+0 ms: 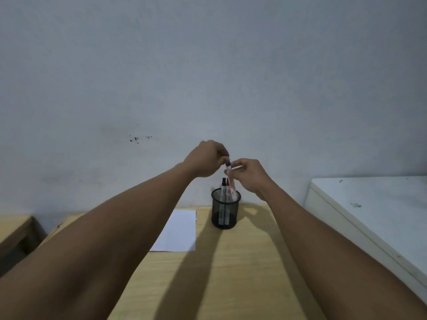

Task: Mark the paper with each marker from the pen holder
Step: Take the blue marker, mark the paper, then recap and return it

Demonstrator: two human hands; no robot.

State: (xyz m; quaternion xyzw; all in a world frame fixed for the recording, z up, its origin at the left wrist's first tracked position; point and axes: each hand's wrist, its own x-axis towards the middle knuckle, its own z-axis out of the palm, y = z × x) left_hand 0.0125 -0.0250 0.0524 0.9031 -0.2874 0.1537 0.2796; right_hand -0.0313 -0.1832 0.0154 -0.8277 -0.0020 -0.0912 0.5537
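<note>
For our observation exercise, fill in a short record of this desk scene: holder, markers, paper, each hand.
holder: black mesh pen holder, upright on the wooden desk
markers in holder: two capped ones
paper: white sheet, left of holder, unmarked
left hand: pinches purple cap
right hand: grips the purple marker's barrel above the holder

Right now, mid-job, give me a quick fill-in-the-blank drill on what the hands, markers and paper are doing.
1. Both hands, left hand and right hand, hold one marker above the ____.
2. The pen holder is made of black ____.
3. The white paper lies flat to the ____ of the pen holder.
4. The wooden table stands against a plain ____.

Missing words: pen holder; mesh; left; wall
</note>
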